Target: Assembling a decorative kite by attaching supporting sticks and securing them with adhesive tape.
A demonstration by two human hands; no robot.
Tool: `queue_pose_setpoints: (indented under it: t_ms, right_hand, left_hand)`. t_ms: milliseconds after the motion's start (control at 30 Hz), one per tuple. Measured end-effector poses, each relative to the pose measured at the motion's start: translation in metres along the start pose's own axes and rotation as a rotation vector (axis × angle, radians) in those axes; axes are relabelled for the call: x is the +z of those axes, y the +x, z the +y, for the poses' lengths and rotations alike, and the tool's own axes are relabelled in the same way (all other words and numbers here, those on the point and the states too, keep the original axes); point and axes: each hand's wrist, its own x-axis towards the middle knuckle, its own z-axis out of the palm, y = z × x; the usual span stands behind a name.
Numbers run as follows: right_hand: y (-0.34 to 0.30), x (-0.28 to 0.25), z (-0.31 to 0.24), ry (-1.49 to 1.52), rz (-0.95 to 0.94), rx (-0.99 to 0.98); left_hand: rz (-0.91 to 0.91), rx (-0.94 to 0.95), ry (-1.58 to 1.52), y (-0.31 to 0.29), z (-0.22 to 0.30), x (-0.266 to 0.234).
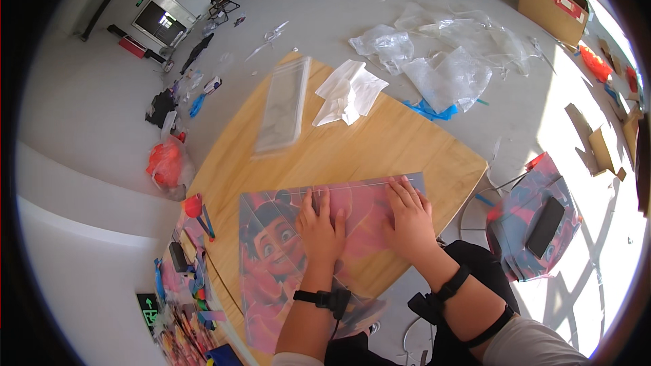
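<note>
A large, thin printed sheet (271, 285) with a pink and grey cartoon picture and crease lines lies on the wooden table (230, 142). Its near end reaches past the table edge toward my lap. My left hand (320, 229) rests flat on the sheet, fingers stretched toward its far edge. To the right, my right hand (410, 222) also lies on it, fingers extended at the far edge near the corner. Neither hand grips anything. A pale straight line runs along that far edge under my fingertips. Both my forearms wear black straps with small devices.
Farther back on the table are a clear plastic pack (283, 105) and crumpled white paper (349, 91). Assorted small goods (186, 291) crowd the left side. A dark phone (545, 228) lies on a similar printed item (519, 230) at right. Clear plastic wrapping (447, 78) covers some floor.
</note>
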Motion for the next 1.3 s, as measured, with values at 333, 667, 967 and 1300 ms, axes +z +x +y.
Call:
queue_pose_setpoints:
  t_ms: [333, 667, 967, 1300]
  right_hand:
    - [0.0000, 0.0037, 0.0066, 0.013, -0.012, 0.006]
    - [0.0012, 0.0026, 0.0046, 0.022, -0.019, 0.015]
    - [-0.0001, 0.0021, 0.0054, 0.039, -0.015, 0.006]
    - [0.0000, 0.0002, 0.0029, 0.038, -0.021, -0.008]
  left_hand:
    - [-0.014, -0.036, 0.030, -0.0009, -0.0019, 0.0045]
    - [-0.025, -0.055, 0.025, 0.0001, -0.0040, 0.0057]
    - [-0.011, -0.060, 0.043, -0.0003, -0.0031, 0.0055]
    - [-0.029, -0.064, 0.061, -0.0003, -0.0027, 0.0039]
